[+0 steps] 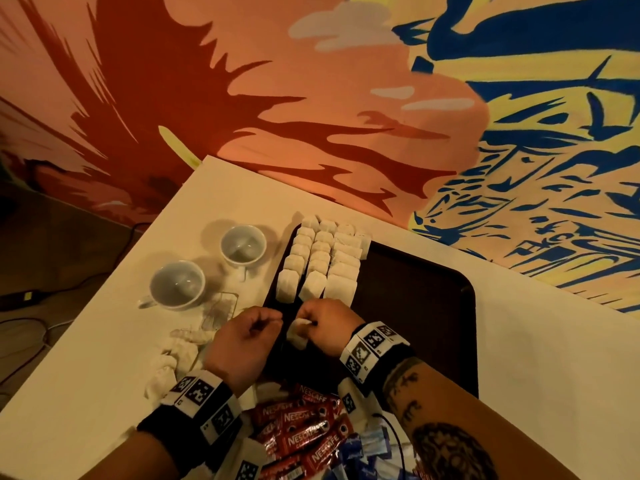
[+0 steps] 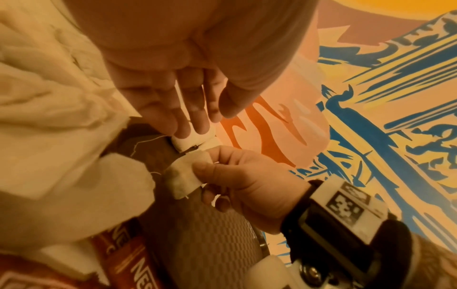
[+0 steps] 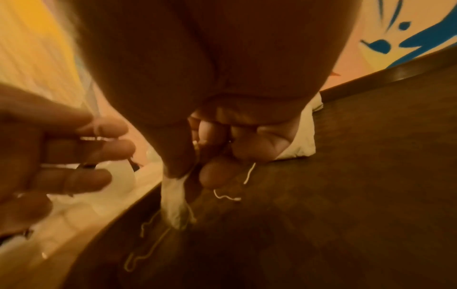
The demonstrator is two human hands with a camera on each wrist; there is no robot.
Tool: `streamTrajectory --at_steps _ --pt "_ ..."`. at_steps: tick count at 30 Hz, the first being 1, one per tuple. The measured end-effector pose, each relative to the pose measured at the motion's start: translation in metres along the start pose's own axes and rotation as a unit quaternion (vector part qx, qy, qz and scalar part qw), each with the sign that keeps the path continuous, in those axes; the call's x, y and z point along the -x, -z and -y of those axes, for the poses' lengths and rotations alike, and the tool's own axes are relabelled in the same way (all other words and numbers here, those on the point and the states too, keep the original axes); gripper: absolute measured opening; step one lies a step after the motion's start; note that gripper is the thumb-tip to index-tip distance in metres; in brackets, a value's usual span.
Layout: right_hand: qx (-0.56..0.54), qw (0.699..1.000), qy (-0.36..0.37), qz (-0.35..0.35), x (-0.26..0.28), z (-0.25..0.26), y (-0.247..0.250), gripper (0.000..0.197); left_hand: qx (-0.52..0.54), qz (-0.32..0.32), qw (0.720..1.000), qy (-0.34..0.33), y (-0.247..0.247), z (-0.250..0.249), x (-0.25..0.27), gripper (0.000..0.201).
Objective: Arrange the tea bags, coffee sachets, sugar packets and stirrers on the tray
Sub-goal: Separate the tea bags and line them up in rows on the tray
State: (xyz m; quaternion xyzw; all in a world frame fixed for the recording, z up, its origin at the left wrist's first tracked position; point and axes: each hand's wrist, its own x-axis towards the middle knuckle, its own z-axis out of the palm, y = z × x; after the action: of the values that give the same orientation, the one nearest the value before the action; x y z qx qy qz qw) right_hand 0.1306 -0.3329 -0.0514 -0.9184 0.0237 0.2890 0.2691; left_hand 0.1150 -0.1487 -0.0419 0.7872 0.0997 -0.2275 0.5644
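Red Nescafé coffee sachets [image 1: 304,433] lie heaped nearest to us at the table's near edge, between our two forearms, with a few blue and white sugar packets [image 1: 360,452] just to their right. Beyond them our left hand [image 1: 242,336] hovers at the near left rim of the dark brown rectangular plastic tray [image 1: 415,306]; its fingers are loosely curled with thumb and forefinger drawn together, and we cannot tell whether they pinch anything, though the right wrist view shows a thin pale string crossing those fingers. Our right hand [image 1: 329,327] is just beside it over the tray's near left part, thumb and forefinger pinching a white paper tea bag [image 1: 298,332] that hangs down towards the tray floor, its white string trailing loose on the dark surface. In the left wrist view the same tea bag [image 2: 185,178] sits squeezed under the right thumb. Farther along the tray's left side, three neat rows of white tea bags [image 1: 322,261] run away from us, each bag overlapping the next. To the left of the tray, on the cream table top [image 1: 104,375], a loose pile of unsorted white tea bags [image 1: 173,358] lies near our left wrist, and beyond it stand two white ceramic cups [image 1: 178,284], upright and apart. A painted orange, red and blue wall [image 1: 311,81] rises behind the table.
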Motion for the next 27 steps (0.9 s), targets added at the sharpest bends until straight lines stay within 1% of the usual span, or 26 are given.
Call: streamTrajectory --at_steps 2,6,8,11,15,18,22,24,26,27 --pt "0.022 1.000 -0.004 -0.001 -0.007 0.004 0.001 0.008 0.009 0.003 1.000 0.006 0.004 0.002 -0.004 0.013" --pt "0.040 0.997 -0.013 -0.066 -0.021 0.008 0.013 0.011 0.029 0.011 0.999 0.017 0.011 0.007 -0.010 0.022" --pt "0.046 0.996 -0.024 -0.077 -0.028 0.008 0.019 0.012 0.041 0.007 0.999 0.024 0.015 0.008 -0.011 0.021" --pt "0.036 0.995 -0.050 -0.074 -0.037 0.006 0.023 0.013 0.051 -0.005 0.998 0.024 0.022 0.009 -0.010 0.015" --pt "0.036 0.993 -0.068 -0.092 -0.041 0.003 0.025 0.009 0.028 -0.017 0.999 0.020 0.041 0.011 -0.003 0.014" --pt "0.029 0.991 -0.079 -0.106 -0.041 0.002 0.025 0.009 -0.016 -0.037 0.999 0.018 0.058 0.016 0.003 0.014" --pt "-0.005 0.987 -0.094 -0.131 -0.035 0.003 0.022 0.031 -0.099 -0.050 0.994 0.019 0.079 0.023 0.011 0.016" --pt "-0.028 0.984 -0.092 -0.148 -0.025 0.005 0.022 0.035 -0.128 -0.056 0.990 0.011 0.087 0.026 0.016 0.019" --pt "-0.044 0.982 -0.081 -0.166 -0.013 0.008 0.019 0.035 -0.162 -0.045 0.986 0.006 0.093 0.031 0.023 0.018" --pt "-0.051 0.980 -0.076 -0.177 -0.006 0.008 0.017 0.034 -0.184 -0.024 0.983 0.005 0.094 0.035 0.026 0.017"
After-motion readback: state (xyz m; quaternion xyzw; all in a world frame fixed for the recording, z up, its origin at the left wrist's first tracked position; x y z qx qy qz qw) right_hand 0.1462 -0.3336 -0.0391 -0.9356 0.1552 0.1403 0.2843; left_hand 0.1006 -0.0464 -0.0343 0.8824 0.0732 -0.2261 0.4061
